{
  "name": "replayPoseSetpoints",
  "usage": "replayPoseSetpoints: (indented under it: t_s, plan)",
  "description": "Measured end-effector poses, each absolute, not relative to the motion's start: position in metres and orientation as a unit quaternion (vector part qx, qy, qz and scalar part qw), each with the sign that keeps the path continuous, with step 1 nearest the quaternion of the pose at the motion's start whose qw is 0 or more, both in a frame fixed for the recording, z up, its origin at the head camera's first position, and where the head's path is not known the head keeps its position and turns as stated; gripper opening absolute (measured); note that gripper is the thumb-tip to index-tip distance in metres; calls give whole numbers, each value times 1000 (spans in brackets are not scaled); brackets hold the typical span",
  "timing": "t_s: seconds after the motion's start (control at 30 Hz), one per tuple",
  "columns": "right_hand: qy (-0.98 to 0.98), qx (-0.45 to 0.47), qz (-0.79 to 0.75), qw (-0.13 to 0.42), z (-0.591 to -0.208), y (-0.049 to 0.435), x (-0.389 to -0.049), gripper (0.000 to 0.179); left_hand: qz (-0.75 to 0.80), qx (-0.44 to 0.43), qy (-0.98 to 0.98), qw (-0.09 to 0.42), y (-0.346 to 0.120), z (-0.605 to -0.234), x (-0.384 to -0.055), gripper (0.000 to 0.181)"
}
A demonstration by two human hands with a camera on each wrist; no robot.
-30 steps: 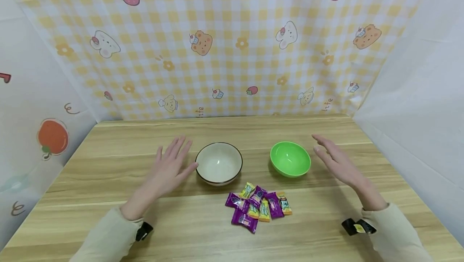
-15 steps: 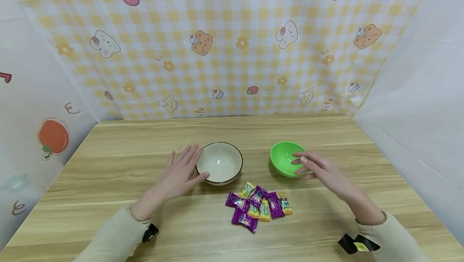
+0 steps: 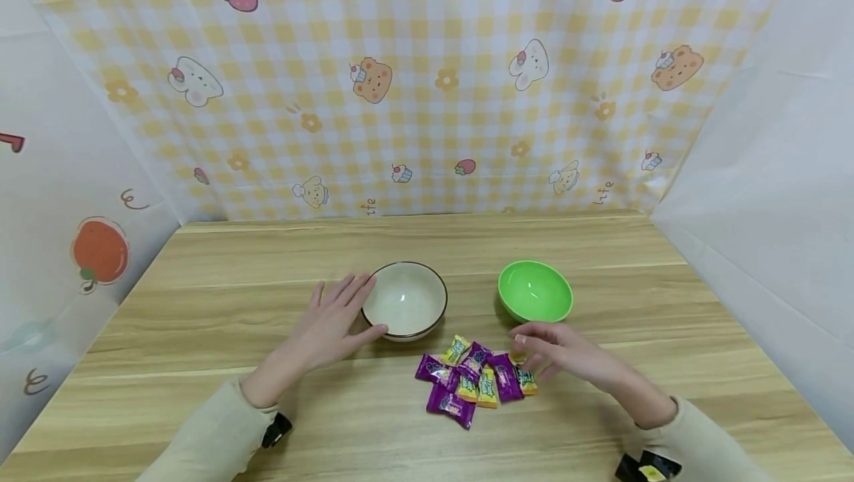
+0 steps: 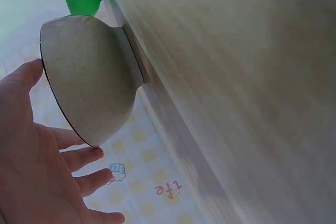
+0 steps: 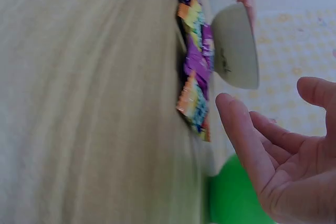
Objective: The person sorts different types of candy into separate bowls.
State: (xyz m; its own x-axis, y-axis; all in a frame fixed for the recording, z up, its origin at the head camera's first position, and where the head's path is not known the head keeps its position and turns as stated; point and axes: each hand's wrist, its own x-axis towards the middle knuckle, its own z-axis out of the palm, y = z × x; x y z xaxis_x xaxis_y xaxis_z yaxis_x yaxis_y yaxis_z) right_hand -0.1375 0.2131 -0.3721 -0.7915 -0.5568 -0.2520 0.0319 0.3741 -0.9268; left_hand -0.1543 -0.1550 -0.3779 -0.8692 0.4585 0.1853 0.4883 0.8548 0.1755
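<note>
My left hand (image 3: 325, 332) lies at the left side of a cream bowl (image 3: 405, 300) with a dark rim. In the left wrist view its thumb and forefinger are right at the bowl's rim, the other fingers spread. My right hand (image 3: 572, 354) hovers by the right end of a pile of wrapped candies (image 3: 450, 405), in purple and yellow packets. Its fingers are loosely bent with nothing between them, and they partly cover a yellow candy (image 3: 528, 382). Just behind that hand stands a green bowl (image 3: 534, 291). The insides of both bowls show no contents.
The bowls and candies stand on a wood-grain table (image 3: 320, 437). A yellow checked cloth (image 3: 427, 119) hangs along its back edge, with pale sheets at both sides. Black devices (image 3: 649, 467) sit at the wrists.
My right hand has swung from the green bowl's right side, across it, and forward to the candies. My left hand has shifted right onto the cream bowl's rim. Bowls and candies have stayed put.
</note>
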Motion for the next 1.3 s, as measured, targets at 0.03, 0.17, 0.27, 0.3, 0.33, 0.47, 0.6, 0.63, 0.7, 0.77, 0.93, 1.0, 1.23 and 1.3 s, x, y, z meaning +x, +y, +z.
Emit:
replayPoseSetpoints:
  t_s: [0.03,0.17,0.27,0.3,0.33,0.47,0.6,0.63,0.7,0.77,0.93,1.0,1.23,1.3]
  plan:
    - [782,-167,-531,279,-373,212,-137,45,-109,-247,-960,69,-155,-378,-154,81]
    - [791,-171,-517,279,-377,206,-137,44,-113,-245,-960,69,-155,-379,-154,81]
    - [808,-185,-495,261,-379,203,-137,42,-115,-245,-960,69,-155,-379,-154,81]
    - [815,-193,-485,251,-381,201,-137,41,-116,-246,-960,69,-155,-379,-154,81]
    - [824,-204,-473,238,-382,200,-137,40,-116,-246,-960,68,-155,-379,-154,81]
    - [853,-250,-421,179,-386,196,-136,39,-117,-245,-960,66,-155,-379,-154,81]
    - [869,-286,-381,133,-389,193,-136,36,-119,-244,-960,65,-154,-379,-154,81]
    - [871,-290,-375,127,-389,192,-136,35,-119,-245,-960,65,-154,-379,-154,81]
    - [875,-291,-367,118,-390,192,-136,35,-118,-245,-960,65,-154,-379,-154,81]
    - [878,-290,-365,110,-391,191,-136,35,-118,-245,-960,65,-154,-379,-155,81]
    - [888,-287,-347,97,-390,188,-133,40,-120,-246,-959,67,-154,-379,-155,81]
    - [893,-287,-332,96,-390,187,-132,42,-121,-246,-959,67,-154,-378,-155,81]
    - [900,-315,-290,86,-388,183,-127,43,-121,-247,-959,66,-154,-378,-155,81]
    - [897,-325,-287,84,-388,182,-126,43,-120,-246,-959,66,-154,-378,-155,81]
